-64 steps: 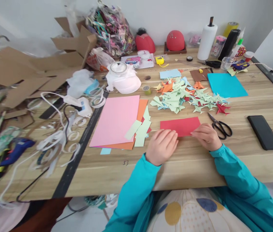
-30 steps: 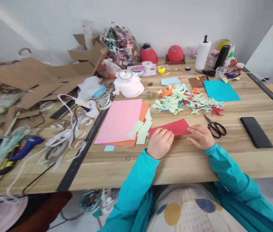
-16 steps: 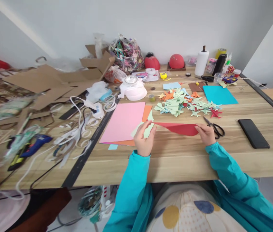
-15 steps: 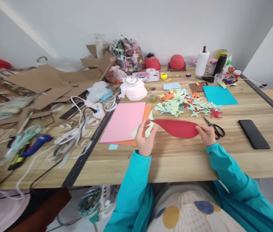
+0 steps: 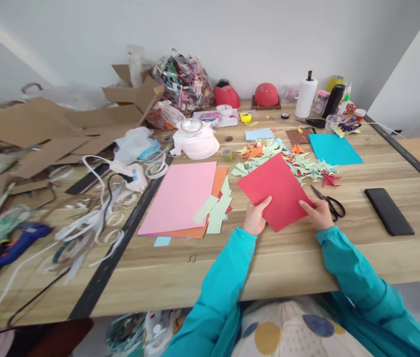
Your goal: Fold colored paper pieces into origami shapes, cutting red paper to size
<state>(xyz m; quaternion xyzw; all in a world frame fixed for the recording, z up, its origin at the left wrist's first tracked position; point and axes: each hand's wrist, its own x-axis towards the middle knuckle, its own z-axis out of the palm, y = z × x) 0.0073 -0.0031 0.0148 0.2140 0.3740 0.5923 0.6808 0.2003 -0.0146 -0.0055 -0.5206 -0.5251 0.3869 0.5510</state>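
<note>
Left of the heap of folded paper pieces, on its near side, a pink sheet lies flat over an orange sheet, with pale green strips at its right and a light blue piece showing from under its near edge; none of these shows a fold, so I would count them as material left to work. Just in front of the heap, the left hand pinches the lower left edge of a red sheet, thumb on top and fingers hidden beneath. That sheet is held up before the heap, covering part of it, turned cornerwise; I can make out no crease on its face, so its shaping seems barely begun, though whether it is one layer or more I cannot tell. The heap itself looks like the finished part: mostly pale green pieces, some orange, and a red pointed piece at its right end, too tangled to count. Nearer than that end, the right hand has the sheet's right corner closed between thumb and hidden fingers. Scissors lie just beside it, in neither hand. Behind the heap's right end a turquoise sheet is flat, seemingly unworked.
</note>
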